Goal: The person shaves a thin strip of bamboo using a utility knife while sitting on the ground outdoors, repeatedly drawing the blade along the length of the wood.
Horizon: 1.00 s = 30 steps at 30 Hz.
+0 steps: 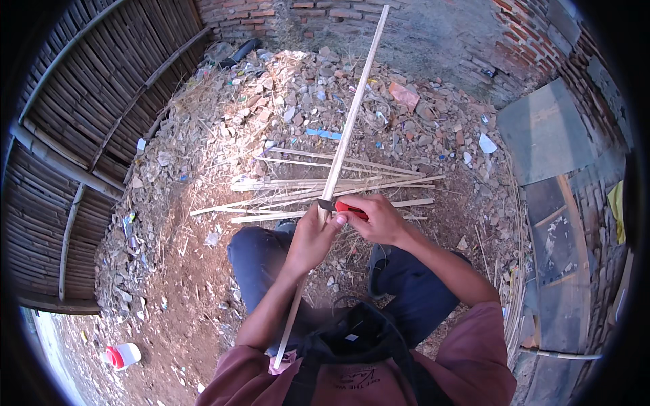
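Observation:
A long pale strip, seemingly bamboo, runs from near my chest up toward the brick wall. My left hand is wrapped round it at about its middle. In my right hand is a knife with a red handle. Its dark blade lies across the strip, just above my left fingers. Both hands are close together over the gap between my bent knees. Beyond them, several similar strips lie in a loose, crossing pile on the ground.
Rubble and broken brick cover the ground toward the brick wall. A bamboo-slat wall stands at left. Grey panels lean at right. A white container with a red lid sits at lower left.

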### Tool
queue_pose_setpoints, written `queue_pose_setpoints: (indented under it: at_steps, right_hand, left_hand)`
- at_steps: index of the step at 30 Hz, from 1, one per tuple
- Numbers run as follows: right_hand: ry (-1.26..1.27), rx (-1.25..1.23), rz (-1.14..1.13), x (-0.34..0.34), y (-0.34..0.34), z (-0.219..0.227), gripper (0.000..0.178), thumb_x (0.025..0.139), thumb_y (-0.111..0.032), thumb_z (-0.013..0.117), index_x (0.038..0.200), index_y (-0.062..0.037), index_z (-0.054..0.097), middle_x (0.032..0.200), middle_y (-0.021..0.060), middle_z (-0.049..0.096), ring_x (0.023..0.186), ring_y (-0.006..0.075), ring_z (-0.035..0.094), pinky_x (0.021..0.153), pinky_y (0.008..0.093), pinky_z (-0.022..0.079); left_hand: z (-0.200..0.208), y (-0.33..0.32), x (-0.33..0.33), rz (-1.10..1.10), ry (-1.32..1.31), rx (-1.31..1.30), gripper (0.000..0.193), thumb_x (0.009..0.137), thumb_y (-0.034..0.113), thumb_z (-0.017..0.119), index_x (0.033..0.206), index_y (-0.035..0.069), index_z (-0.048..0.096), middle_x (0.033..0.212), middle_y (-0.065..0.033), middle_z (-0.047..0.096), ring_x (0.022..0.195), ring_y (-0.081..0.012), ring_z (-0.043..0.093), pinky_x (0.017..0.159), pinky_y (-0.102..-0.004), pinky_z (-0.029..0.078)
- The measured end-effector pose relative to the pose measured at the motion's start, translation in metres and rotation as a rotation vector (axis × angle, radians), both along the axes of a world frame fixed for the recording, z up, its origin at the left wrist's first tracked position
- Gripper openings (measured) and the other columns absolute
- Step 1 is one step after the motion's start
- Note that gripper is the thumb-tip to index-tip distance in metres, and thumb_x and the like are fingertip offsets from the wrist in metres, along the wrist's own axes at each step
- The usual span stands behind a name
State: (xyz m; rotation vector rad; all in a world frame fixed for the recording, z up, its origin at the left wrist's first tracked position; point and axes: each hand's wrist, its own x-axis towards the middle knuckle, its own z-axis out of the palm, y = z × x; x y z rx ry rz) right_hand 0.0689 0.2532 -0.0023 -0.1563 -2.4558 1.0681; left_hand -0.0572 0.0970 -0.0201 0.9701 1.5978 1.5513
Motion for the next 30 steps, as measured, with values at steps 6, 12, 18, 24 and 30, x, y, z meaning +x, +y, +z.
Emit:
queue_pose_setpoints:
  at_steps: [6, 12, 18, 24, 30]
  right_hand:
    - [0.005, 0.032, 0.002, 0.000, -0.002, 0.004, 0.023, 0.094, -0.015, 0.070, 0.114, -0.0041, 0.072, 0.088, 0.0157, 0.077, 0.071, 0.0328, 0.074, 0.062, 0.0417, 0.056]
    - [-0.007, 0.082, -0.067, -0.002, -0.010, 0.008, 0.024, 0.095, -0.016, 0.070, 0.115, -0.0047, 0.071, 0.083, 0.0169, 0.075, 0.068, 0.0349, 0.073, 0.060, 0.0432, 0.056]
    - [0.039, 0.065, -0.131, -0.003, -0.014, 0.003, 0.020, 0.097, -0.016, 0.069, 0.114, -0.0047, 0.070, 0.082, 0.0175, 0.074, 0.068, 0.0354, 0.073, 0.059, 0.0437, 0.055]
    - [0.083, 0.031, -0.242, -0.005, -0.030, 0.007, 0.015, 0.099, -0.014, 0.066, 0.110, -0.0043, 0.067, 0.084, 0.0171, 0.073, 0.070, 0.0360, 0.073, 0.060, 0.0438, 0.054]
    - [0.104, -0.030, -0.217, -0.008, -0.027, 0.002, 0.017, 0.098, -0.015, 0.067, 0.112, -0.0058, 0.068, 0.082, 0.0166, 0.073, 0.069, 0.0358, 0.072, 0.061, 0.0440, 0.054]
  left_hand:
    - [0.007, -0.002, -0.001, -0.063, -0.065, 0.027, 0.026, 0.107, 0.023, 0.066, 0.118, 0.001, 0.059, 0.079, 0.0085, 0.049, 0.068, -0.0017, 0.040, 0.058, -0.0231, 0.034]
    - [0.005, -0.002, -0.001, -0.032, -0.106, 0.006, 0.023, 0.106, 0.026, 0.068, 0.103, 0.005, 0.059, 0.072, 0.0110, 0.044, 0.062, -0.0006, 0.034, 0.053, -0.0237, 0.028]
    - [0.007, 0.001, 0.001, 0.037, -0.115, -0.057, 0.032, 0.104, 0.034, 0.072, 0.090, 0.009, 0.058, 0.067, 0.0121, 0.040, 0.060, -0.0006, 0.032, 0.052, -0.0248, 0.025]
    - [0.000, 0.002, -0.001, 0.063, -0.109, -0.071, 0.038, 0.103, 0.039, 0.072, 0.084, 0.010, 0.055, 0.066, 0.0118, 0.040, 0.060, -0.0012, 0.031, 0.051, -0.0262, 0.025]
    - [0.010, 0.000, -0.006, -0.001, -0.223, -0.122, 0.028, 0.104, 0.032, 0.071, 0.098, 0.005, 0.065, 0.073, 0.0086, 0.047, 0.067, -0.0027, 0.038, 0.058, -0.0248, 0.032]
